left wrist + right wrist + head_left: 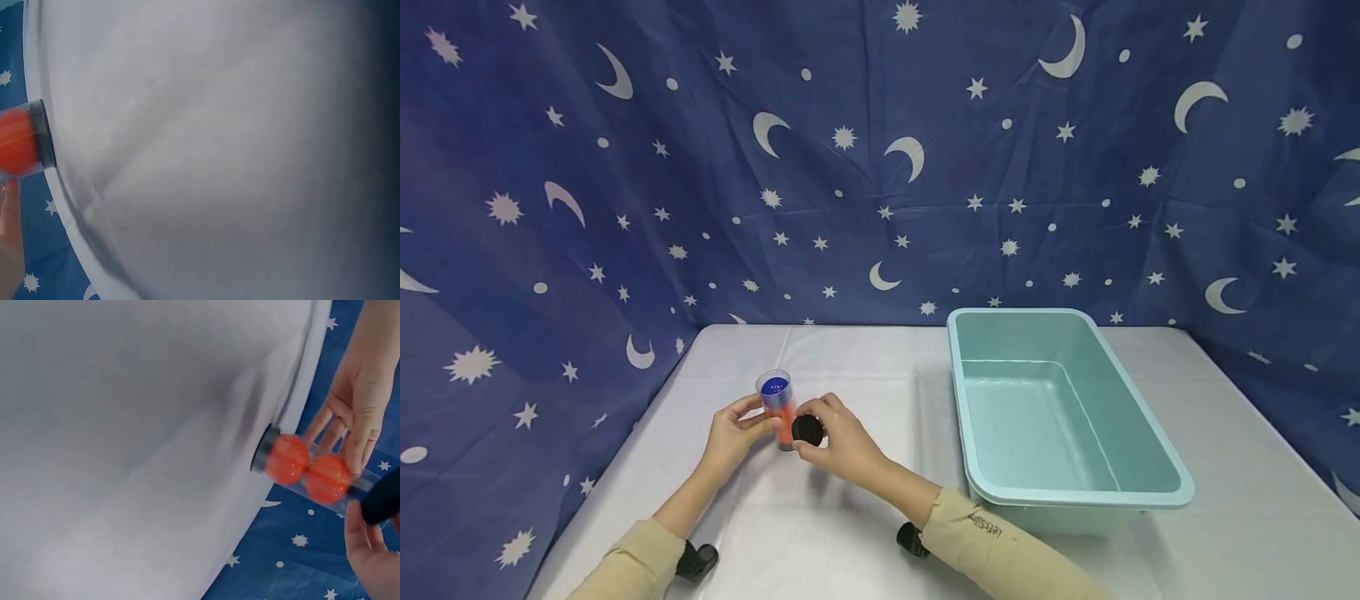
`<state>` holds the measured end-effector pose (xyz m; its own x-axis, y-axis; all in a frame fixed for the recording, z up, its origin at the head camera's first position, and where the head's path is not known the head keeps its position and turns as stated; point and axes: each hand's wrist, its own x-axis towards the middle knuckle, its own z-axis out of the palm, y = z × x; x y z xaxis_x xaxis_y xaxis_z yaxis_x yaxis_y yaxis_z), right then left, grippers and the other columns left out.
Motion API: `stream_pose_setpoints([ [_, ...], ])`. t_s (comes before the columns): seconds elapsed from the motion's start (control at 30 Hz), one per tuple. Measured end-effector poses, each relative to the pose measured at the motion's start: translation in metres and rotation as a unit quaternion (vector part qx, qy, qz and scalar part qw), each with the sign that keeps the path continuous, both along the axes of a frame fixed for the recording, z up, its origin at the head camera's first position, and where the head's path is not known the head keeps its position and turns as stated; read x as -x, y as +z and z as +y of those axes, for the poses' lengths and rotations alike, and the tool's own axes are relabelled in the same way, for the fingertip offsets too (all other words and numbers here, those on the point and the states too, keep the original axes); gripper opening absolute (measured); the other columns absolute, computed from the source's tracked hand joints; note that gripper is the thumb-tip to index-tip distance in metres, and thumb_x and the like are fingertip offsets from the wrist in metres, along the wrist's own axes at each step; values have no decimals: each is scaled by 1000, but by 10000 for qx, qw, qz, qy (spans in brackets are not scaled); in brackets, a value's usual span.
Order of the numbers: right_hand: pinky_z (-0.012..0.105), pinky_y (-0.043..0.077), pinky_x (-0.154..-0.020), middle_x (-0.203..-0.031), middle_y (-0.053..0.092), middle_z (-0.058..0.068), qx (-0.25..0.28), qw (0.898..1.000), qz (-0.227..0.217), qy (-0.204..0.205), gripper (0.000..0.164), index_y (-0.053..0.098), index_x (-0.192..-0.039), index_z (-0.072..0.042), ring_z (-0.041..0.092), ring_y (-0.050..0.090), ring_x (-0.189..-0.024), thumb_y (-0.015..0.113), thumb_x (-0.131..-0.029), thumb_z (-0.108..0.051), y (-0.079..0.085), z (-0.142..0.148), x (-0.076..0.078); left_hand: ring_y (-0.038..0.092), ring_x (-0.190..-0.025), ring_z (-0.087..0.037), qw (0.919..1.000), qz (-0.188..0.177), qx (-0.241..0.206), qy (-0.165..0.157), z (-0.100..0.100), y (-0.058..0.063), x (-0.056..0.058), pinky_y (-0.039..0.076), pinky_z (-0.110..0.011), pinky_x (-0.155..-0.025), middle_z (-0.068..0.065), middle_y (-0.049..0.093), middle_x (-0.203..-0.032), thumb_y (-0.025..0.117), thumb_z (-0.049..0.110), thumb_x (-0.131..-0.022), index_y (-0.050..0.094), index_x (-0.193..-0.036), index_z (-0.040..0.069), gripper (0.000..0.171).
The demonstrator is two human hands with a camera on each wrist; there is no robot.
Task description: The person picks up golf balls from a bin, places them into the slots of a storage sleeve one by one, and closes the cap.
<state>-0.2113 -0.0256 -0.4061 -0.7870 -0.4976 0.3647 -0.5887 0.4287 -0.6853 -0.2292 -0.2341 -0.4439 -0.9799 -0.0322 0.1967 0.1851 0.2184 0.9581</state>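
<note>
A clear tube (773,379) stands upright in the head view, a blue ball (775,387) near its open top and orange below. In the right wrist view two orange balls (327,478) show inside it, above a dark base (265,449). My left hand (731,437) grips the tube from the left between thumb and fingers. Beside the tube, my right hand (847,443) pinches a round black cap (807,430), which overlaps the tube's right side in the head view. The left wrist view catches the tube's lower end with an orange ball (17,142).
A pale turquoise plastic tub (1150,417) stands on the right of the white-covered table (850,354). Dark blue cloth (850,167) with moons and stars hangs behind and at the sides. Black wrist devices (697,562) sit by both sleeves.
</note>
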Motion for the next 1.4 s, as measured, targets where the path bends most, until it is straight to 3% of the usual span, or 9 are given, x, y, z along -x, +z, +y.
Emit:
stream_pose_setpoints([
  [0.3, 23, 54, -79, -113, 60, 12, 1156, 9926, 84, -363, 35, 57, -115, -1, 22, 60, -93, 67, -82, -6, 9, -5, 2, 64, -82, 7, 9999, 100, -16, 68, 2, 1, 0, 53, -13, -74, 27, 61, -91, 71, -3, -78, 54, -120, -16, 47],
  [0.57, 25, 55, -81, -111, 60, 15, 1559, 9869, -84, -402, 38, 57, -123, -3, 24, 62, -94, 65, -87, -8, 9, -10, 9, 65, -82, 5, 9998, 159, -112, 20, 0, -2, 1, 54, -15, -75, 26, 61, -93, 72, -4, -77, 52, -120, -18, 48],
  [0.77, 26, 55, -82, -110, 61, 17, 1889, 9812, -196, -334, 33, 60, -118, -1, 27, 65, -96, 68, -86, -9, 9, -16, 15, 65, -83, 5, 9999, 113, -108, 1, -1, -3, 2, 53, -15, -75, 25, 62, -94, 72, -2, -78, 52, -121, -16, 49],
  [0.97, 28, 53, -88, -108, 63, 20, 2606, 9645, -325, -298, 33, 58, -110, 7, 31, 65, -99, 71, -82, -5, 10, -21, 23, 65, -85, 6, 9999, 130, -91, -29, -1, -4, 2, 53, -15, -76, 26, 62, -93, 72, -2, -78, 52, -120, -16, 48],
  [1.2, 40, 50, -93, -109, 61, 30, 3081, 9477, -721, -414, 29, 54, -103, 16, 41, 62, -105, 69, -80, 6, 38, -15, 6, 64, -85, 7, 10000, 60, -13, -27, 1, -5, 1, 53, -14, -76, 28, 61, -93, 72, 0, -79, 53, -121, -15, 49],
  [1.4, 37, 50, -94, -115, 60, 31, 3203, 9439, -736, -316, 27, 53, -99, 15, 39, 61, -109, 69, -80, 5, 34, -19, 13, 64, -85, 6, 10000, 87, -3, 15, 0, -5, 3, 53, -14, -76, 23, 62, -95, 73, 0, -78, 54, -120, -15, 49],
])
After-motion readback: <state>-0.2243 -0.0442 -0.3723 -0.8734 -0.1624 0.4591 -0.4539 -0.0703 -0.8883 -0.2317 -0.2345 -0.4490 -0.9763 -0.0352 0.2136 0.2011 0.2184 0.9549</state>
